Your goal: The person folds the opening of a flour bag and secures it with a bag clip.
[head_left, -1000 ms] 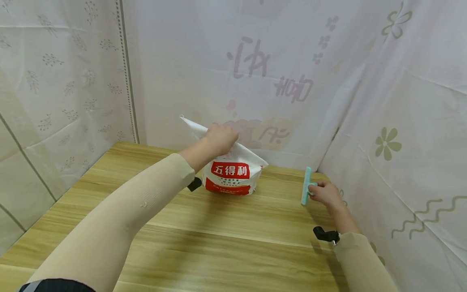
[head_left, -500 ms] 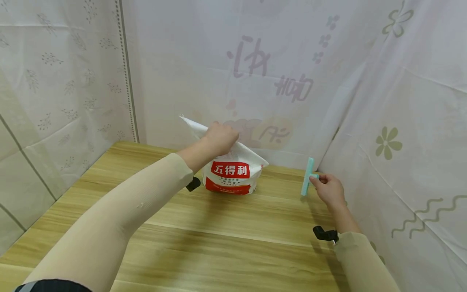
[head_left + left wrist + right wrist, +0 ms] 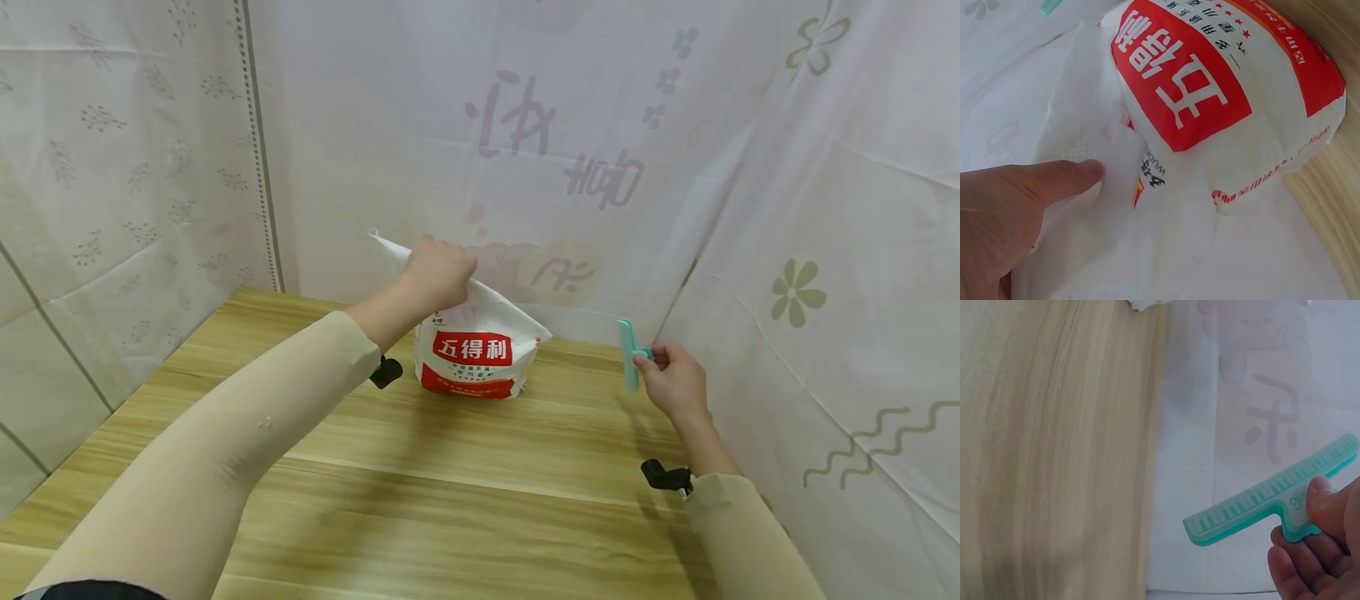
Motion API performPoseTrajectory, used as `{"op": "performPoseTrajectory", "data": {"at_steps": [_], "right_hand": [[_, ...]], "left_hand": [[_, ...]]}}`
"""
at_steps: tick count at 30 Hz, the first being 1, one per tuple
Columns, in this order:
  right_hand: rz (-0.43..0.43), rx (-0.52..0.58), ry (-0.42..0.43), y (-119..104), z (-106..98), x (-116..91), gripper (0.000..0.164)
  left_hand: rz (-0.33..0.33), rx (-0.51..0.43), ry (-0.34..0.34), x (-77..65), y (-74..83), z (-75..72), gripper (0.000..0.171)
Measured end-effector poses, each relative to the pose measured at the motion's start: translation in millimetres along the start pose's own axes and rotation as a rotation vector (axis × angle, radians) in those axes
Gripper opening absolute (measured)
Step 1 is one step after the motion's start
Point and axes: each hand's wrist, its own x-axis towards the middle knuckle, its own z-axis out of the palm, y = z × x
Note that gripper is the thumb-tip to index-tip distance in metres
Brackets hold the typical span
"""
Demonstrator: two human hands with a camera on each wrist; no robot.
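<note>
A white flour bag (image 3: 480, 367) with red panels and white lettering stands at the back of the wooden table. My left hand (image 3: 438, 271) grips its folded-over top edge; the thumb (image 3: 1079, 176) presses on the white film in the left wrist view, the other fingers mostly hidden behind it. Off to the right, my right hand (image 3: 675, 383) pinches a mint-green bag clip (image 3: 627, 354) by its handle, held above the table. In the right wrist view the clip's long ridged bar (image 3: 1254, 497) points away from the fingers, its jaws together.
The wooden table (image 3: 450, 533) ends at the back against a printed pale curtain (image 3: 450, 125). Another curtain panel (image 3: 862, 333) hangs close beside my right arm. Black wrist mounts (image 3: 666, 477) project from both forearms.
My right hand has lifted the clip slightly and turned it so that its top leans left. The left hand has shifted a little left and up along the bag's top edge.
</note>
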Motion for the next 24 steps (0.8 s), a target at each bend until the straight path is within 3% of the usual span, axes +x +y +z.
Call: {"op": "performPoseTrajectory", "data": {"at_steps": [10, 24], "right_hand": [[-0.060, -0.060, 0.058, -19.7, -6.5, 3.7, 0.035], [-0.102, 0.000, 0.048, -53.8, -9.3, 9.4, 0.040]], "left_hand": [[0.008, -0.002, 0.019, 0.4, -5.5, 2.3, 0.014], [0.010, -0.001, 0.015, 0.2, -7.0, 3.0, 0.015]]}}
